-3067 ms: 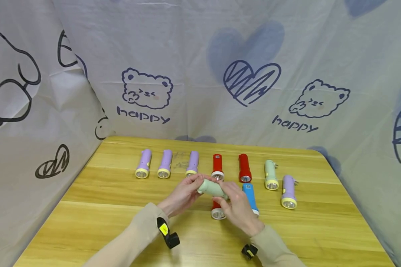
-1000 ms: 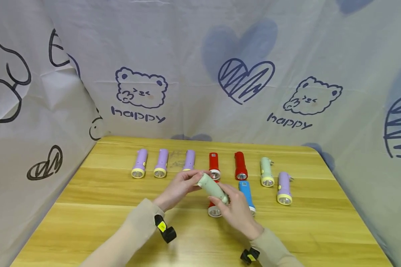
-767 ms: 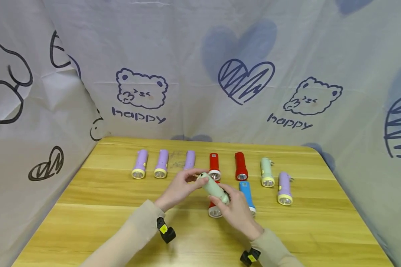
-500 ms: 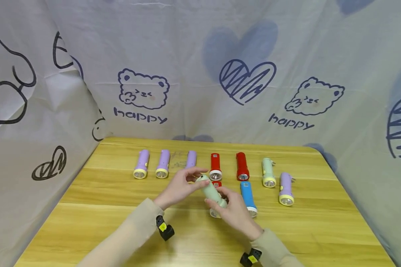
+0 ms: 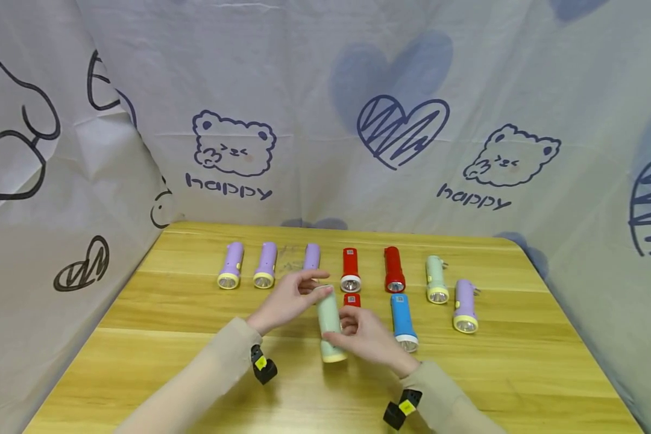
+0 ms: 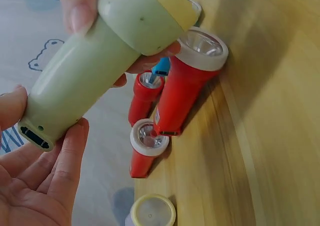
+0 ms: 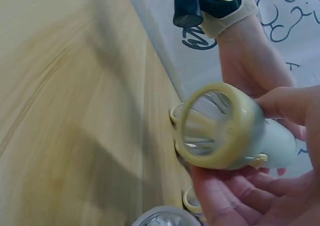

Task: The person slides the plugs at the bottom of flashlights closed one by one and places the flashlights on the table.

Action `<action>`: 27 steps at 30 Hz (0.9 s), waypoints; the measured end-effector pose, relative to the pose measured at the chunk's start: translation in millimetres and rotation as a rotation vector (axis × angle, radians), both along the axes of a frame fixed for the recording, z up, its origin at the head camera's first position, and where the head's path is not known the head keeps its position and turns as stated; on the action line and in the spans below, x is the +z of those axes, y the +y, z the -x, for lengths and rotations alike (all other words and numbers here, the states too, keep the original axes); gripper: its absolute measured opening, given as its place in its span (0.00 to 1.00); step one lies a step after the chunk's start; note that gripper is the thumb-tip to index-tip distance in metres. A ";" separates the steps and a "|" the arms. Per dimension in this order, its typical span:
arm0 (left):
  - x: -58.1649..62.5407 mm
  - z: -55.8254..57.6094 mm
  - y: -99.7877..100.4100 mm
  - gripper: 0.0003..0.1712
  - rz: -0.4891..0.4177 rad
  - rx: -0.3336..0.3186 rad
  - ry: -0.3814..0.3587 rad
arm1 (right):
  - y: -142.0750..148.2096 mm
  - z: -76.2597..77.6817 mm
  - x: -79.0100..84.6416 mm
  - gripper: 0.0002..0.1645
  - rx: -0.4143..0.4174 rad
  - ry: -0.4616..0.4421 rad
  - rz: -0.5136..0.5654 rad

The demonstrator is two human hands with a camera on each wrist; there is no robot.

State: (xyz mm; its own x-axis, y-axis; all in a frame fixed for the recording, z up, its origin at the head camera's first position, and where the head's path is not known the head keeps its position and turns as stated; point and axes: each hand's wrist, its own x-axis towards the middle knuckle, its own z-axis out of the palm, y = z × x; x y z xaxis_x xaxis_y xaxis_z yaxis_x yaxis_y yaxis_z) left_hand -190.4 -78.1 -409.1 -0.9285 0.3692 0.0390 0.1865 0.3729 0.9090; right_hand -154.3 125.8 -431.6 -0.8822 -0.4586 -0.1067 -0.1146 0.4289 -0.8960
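Both hands hold a pale green flashlight point(image 5: 330, 316) above the middle of the table, its yellow-rimmed head pointing down toward the person. At the tail end, thumb and fingers of my left hand point(image 5: 287, 304) pinch it; the left wrist view shows a dark slot in that tail point(image 6: 35, 137). Lower down, my right hand point(image 5: 370, 339) grips it just behind the head. The clear lens point(image 7: 205, 123) and a small yellow switch point(image 7: 260, 160) face the right wrist camera. Behind the right fingers lies a red flashlight point(image 5: 352, 299), mostly hidden in the head view.
On the wooden table point(image 5: 157, 361), a back row has several purple flashlights point(image 5: 232, 262), two red ones point(image 5: 350, 265) and a green one point(image 5: 436, 277). A blue flashlight point(image 5: 401, 316) and another purple one point(image 5: 465, 304) lie at right. A printed cloth point(image 5: 314, 120) stands behind.
The green flashlight, first held slanted with its head end hidden by the right hand, has swung to near upright in the head view, head now showing. Both hands still hold it.
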 end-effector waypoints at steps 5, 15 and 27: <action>-4.2 0.7 -5.6 0.27 0.015 0.005 0.020 | -9.5 5.4 3.5 0.27 0.058 -0.030 -0.033; -5.2 2.8 -27.8 0.25 0.127 0.073 0.143 | -30.0 16.5 5.9 0.27 0.031 -0.104 -0.015; -11.5 -4.2 -72.1 0.26 0.417 0.238 0.339 | -52.8 37.4 7.1 0.25 -0.025 -0.121 -0.081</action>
State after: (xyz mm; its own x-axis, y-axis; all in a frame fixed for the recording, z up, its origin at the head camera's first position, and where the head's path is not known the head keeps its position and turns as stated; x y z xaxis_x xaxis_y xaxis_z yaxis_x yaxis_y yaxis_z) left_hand -186.1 -150.1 -420.6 -0.9486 0.2004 0.2448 0.3089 0.7535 0.5804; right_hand -191.7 73.0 -424.6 -0.8715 -0.4224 -0.2491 0.0041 0.5017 -0.8650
